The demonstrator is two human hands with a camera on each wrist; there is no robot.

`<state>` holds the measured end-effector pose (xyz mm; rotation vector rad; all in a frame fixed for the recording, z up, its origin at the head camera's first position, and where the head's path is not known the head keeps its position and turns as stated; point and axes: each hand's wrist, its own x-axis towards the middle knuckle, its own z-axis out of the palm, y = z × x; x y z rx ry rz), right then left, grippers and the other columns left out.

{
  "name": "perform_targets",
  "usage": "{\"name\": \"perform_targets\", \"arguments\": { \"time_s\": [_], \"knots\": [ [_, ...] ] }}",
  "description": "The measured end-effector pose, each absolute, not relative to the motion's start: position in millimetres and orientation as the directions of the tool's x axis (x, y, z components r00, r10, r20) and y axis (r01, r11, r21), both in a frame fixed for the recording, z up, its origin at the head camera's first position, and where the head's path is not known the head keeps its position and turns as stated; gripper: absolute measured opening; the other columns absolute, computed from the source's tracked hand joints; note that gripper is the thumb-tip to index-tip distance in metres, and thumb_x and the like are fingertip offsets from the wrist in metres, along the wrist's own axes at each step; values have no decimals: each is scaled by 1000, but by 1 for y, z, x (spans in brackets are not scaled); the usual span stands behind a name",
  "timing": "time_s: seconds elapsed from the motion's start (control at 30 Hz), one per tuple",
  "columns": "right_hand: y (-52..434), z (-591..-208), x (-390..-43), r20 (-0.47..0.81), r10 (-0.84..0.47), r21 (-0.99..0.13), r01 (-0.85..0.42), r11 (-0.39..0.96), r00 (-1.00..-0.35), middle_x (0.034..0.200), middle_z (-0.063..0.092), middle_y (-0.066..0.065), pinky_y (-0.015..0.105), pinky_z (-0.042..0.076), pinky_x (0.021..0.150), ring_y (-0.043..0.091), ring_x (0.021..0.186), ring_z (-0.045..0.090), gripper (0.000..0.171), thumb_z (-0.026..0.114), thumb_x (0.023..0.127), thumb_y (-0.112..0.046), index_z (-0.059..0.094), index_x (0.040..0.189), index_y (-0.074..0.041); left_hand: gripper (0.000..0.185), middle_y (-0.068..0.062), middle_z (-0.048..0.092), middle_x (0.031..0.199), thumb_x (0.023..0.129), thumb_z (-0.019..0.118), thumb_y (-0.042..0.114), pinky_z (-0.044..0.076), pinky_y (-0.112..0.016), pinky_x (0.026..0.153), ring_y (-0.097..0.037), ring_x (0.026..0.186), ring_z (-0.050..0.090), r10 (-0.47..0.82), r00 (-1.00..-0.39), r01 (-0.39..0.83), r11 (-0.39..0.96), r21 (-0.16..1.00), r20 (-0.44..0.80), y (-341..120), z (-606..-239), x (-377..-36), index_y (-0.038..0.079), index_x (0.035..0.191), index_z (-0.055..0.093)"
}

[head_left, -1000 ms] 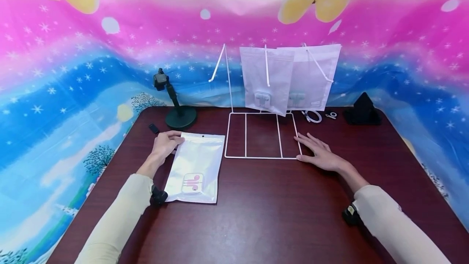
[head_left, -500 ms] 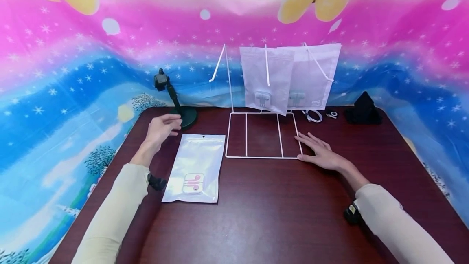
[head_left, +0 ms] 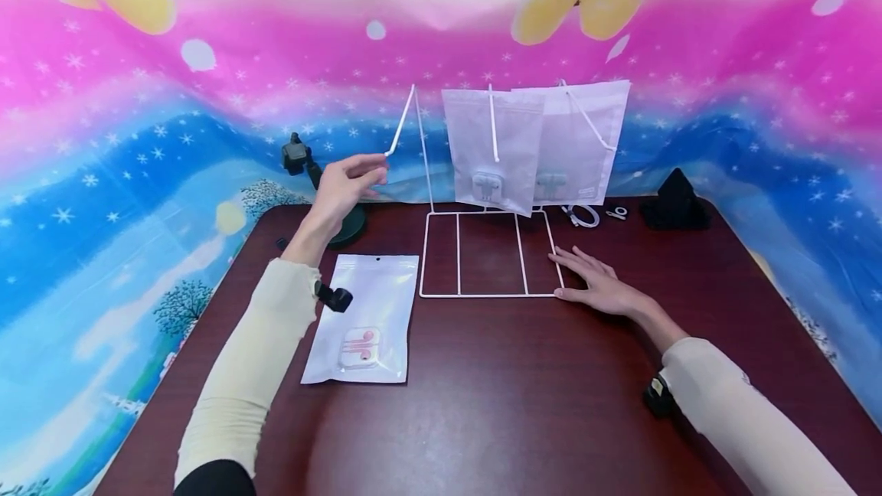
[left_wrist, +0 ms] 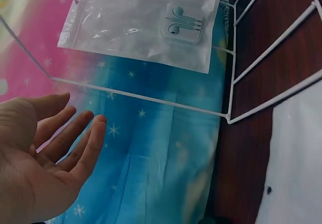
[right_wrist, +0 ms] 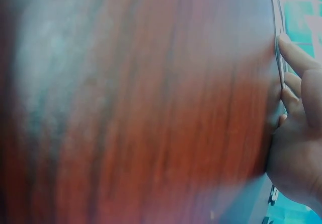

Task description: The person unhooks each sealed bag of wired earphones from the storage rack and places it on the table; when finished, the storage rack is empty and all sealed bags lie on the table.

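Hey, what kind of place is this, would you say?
Probably a makeshift staged workspace, not a shop: a dark wooden table against a cartoon snowflake backdrop, with a white wire rack hanging bagged earphones and a small camera stand.

At the table's back left stands a dark round-based stand with a small black clip beside it. At the back right lie a coiled white cable, a small white-and-black piece and a black wedge-shaped holder. Behind hangs a pink and blue snowflake cloth.
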<state>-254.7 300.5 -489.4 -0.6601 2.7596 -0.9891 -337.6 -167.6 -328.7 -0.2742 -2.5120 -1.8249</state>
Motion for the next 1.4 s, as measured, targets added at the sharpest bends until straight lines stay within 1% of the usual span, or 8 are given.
{"name": "perform_targets", "arguments": {
  "time_s": [0.17, 0.33, 0.47, 0.77, 0.97, 1.13, 1.3, 1.4],
  "knots": [
    [301, -490, -258, -17, -429, -627, -324, 709, -903, 172, 21, 12, 75, 3, 115, 41, 159, 1, 80, 66, 98, -53, 35, 163, -19, 46, -11, 69, 133, 101, 70, 32, 58, -35, 93, -19, 110, 70, 138, -981, 168, 286, 943, 133, -145, -315, -354, 14, 142, 65],
    [298, -492, -265, -43, -428, -620, -312, 720, -903, 173, 20, 9, 72, 2, 117, 37, 160, -1, 81, 66, 99, -53, 33, 164, -20, 52, -14, 64, 142, 98, 75, 28, 55, -43, 101, -26, 124, 65, 155, -974, 193, 169, 967, 168, -133, -307, -364, 10, 145, 62],
    [291, -493, -271, -41, -437, -616, -322, 719, -898, 173, 20, 7, 71, 2, 118, 35, 160, -1, 82, 67, 98, -53, 33, 164, -20, 56, -11, 63, 144, 96, 77, 29, 51, -46, 106, -27, 130, 61, 144, -969, 221, 124, 967, 203, -128, -301, -366, 11, 147, 60],
    [291, -490, -271, -58, -425, -615, -303, 728, -903, 173, 20, 7, 70, 2, 119, 36, 160, -2, 80, 68, 99, -48, 33, 164, -19, 52, -13, 54, 154, 103, 66, 12, 44, -44, 114, -26, 140, 53, 190, -964, 189, -1, 982, 186, -93, -288, -385, 8, 153, 52],
    [300, -492, -268, -55, -405, -618, -287, 732, -913, 173, 20, 8, 71, 1, 118, 37, 160, -1, 81, 68, 98, -51, 33, 164, -19, 55, -13, 48, 158, 105, 61, 13, 35, -45, 121, -24, 144, 47, 234, -961, 145, -15, 989, 145, -65, -295, -401, 12, 157, 44],
    [301, -494, -267, -56, -402, -622, -283, 730, -914, 173, 20, 9, 71, 2, 118, 36, 160, -1, 80, 68, 98, -51, 34, 164, -19, 48, -16, 53, 151, 104, 64, 14, 38, -43, 118, -26, 138, 51, 197, -970, 130, -61, 990, 140, -56, -295, -403, 6, 149, 50],
    [300, -492, -263, -36, -412, -626, -301, 720, -910, 172, 20, 10, 72, 3, 117, 38, 159, 0, 81, 68, 98, -52, 35, 163, -18, 38, -16, 60, 142, 104, 64, 17, 51, -39, 106, -29, 118, 63, 176, -974, 131, -63, 989, 140, -56, -292, -397, 6, 140, 58],
    [300, -488, -259, -12, -429, -635, -325, 701, -903, 172, 21, 14, 75, 3, 114, 43, 158, 1, 80, 68, 98, -51, 36, 163, -16, 35, -16, 66, 136, 104, 65, 18, 55, -41, 99, -27, 106, 67, 161, -976, 143, -49, 988, 149, -56, -290, -391, 7, 137, 64]
  ]
}}
